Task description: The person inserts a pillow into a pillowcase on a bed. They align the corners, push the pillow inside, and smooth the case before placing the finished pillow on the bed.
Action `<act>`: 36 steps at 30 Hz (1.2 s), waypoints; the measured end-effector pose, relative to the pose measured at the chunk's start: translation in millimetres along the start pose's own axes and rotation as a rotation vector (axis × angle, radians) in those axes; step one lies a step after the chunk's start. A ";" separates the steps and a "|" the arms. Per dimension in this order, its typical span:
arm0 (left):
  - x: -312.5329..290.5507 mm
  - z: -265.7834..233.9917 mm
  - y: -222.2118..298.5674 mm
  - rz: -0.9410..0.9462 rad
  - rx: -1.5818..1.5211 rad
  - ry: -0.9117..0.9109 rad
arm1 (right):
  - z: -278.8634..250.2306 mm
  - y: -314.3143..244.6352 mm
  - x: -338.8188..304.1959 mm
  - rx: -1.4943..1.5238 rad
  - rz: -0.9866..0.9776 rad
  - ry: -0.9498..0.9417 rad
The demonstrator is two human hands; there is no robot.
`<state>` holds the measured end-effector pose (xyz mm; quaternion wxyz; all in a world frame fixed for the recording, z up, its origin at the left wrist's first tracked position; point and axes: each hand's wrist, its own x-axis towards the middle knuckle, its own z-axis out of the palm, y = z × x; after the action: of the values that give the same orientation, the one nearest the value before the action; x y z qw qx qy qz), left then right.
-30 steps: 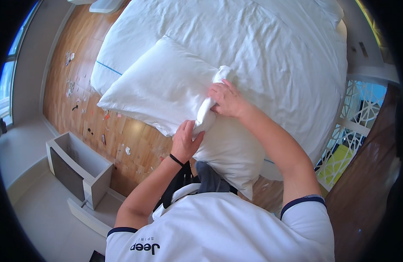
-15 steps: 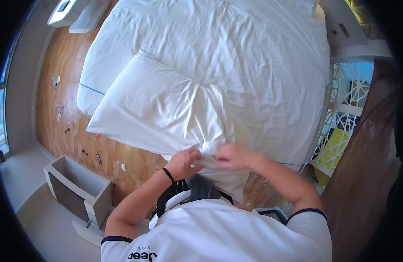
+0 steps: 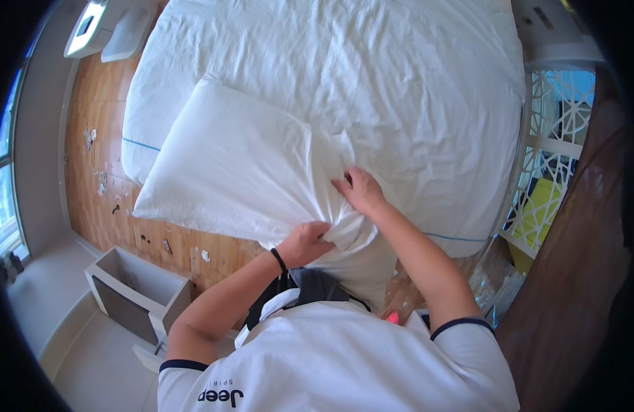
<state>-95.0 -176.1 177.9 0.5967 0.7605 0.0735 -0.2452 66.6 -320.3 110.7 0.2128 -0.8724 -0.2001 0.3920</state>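
A white pillow in a white pillowcase (image 3: 228,151) lies across the near edge of the bed. Its closed corner points left, and the fabric is gathered in folds at its right end. My left hand (image 3: 304,244), with a black band at the wrist, is closed on the bunched cloth at the near side. Higher up on the right, my right hand (image 3: 361,192) has its fingers curled and its thumb against the edge of the pillowcase opening. A loose flap of the case hangs below both hands, against my front.
The bed (image 3: 399,89) has a wrinkled white sheet with a blue line along its side. Litter (image 3: 101,182) lies on the wooden floor at left. An open drawer unit (image 3: 142,288) stands at lower left. A white lattice panel (image 3: 547,165) and a brown curtain (image 3: 578,275) are at right.
My right hand has moved up and away from my left, onto the pillowcase's opening edge. The tight bunch of cloth between the hands has spread out. My left hand has shifted slightly right.
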 end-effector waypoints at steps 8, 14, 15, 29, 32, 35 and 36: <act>26.2 -12.2 20.2 0.092 0.362 0.032 | 3.1 -14.2 60.9 -0.150 -0.282 0.387; 51.0 -20.8 23.3 0.155 0.623 0.298 | 6.3 -30.4 133.8 -0.126 0.131 -0.037; 50.9 -15.9 21.8 0.136 0.639 0.296 | 8.5 -21.0 134.6 -0.162 0.101 0.026; 25.2 24.7 8.7 0.166 0.407 0.149 | -34.3 36.6 5.2 -0.040 -0.133 0.095; 15.9 22.9 10.0 0.172 0.177 0.216 | -32.2 34.5 -42.2 -0.120 -0.377 0.092; 15.0 4.2 8.6 0.068 0.068 0.322 | -33.9 23.4 -85.9 -0.172 -0.488 0.160; 14.8 -4.2 9.6 0.065 0.071 0.368 | -34.2 15.3 -98.4 -0.166 -0.501 0.171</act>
<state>-77.0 -177.4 180.2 0.5535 0.8152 0.1480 -0.0850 35.4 -391.1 182.1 0.2471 -0.8400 -0.4224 0.2344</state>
